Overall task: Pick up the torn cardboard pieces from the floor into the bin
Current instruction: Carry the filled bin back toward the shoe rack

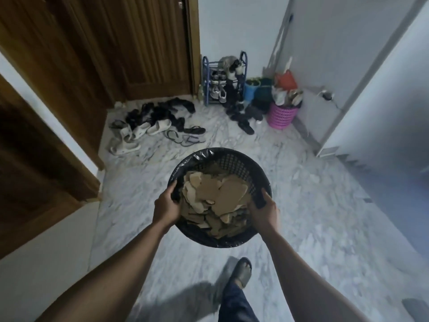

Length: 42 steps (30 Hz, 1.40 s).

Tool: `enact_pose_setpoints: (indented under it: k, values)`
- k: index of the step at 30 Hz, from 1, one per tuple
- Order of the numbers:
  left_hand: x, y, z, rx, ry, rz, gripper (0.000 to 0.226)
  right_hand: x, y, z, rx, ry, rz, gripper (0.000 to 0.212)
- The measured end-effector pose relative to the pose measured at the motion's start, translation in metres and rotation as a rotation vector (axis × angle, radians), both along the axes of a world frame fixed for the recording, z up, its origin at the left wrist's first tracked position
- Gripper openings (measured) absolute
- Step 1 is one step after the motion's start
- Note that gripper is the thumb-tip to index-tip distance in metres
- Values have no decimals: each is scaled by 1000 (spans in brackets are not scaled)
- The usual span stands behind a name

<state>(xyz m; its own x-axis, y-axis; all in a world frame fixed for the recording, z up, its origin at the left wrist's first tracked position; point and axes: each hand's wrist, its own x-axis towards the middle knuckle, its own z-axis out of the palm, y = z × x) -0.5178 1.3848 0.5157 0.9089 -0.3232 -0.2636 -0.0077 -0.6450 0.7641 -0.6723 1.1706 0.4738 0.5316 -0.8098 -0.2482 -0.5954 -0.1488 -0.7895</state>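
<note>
Marble floor (pixel 313 205), bin (pixel 234 162) mouth tipped toward wearer, cardboard pieces (pixel 222 194) inside

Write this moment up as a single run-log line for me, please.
left hand: grips bin rim | right hand: grips bin rim | bin: held in both hands | torn cardboard pieces: piled inside bin

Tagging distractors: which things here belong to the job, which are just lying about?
Job: round black perforated plastic bin, torn brown cardboard pieces inside it, left hand, right hand gripping rim.
Lying about: blue shoe rack, pink plastic basket, white clogs.
</note>
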Motion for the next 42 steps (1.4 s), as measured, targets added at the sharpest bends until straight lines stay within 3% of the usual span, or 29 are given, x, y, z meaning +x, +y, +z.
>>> enact_pose_setpoints:
  k: [4, 16, 26, 34, 42]
  values:
    - [73, -99, 8, 0, -9, -62, 64, 65, -90, 7, 58, -58, -69, 67]
    - [291, -336, 6, 5, -47, -93, 60, 268, -314, 27, -23, -23, -106, 70]
    - [484, -545, 9, -17, -3, -339, 69, 418, -478, 27, -15, -26, -360, 71]
    - [559, -732, -3, 79, 50, -475, 37, 475, -623, -2, 42, -66, -560, 71]
    - [583, -931, -48, 209, 129, -618, 43, 500, -794, -76, 160, 15, -676, 68]
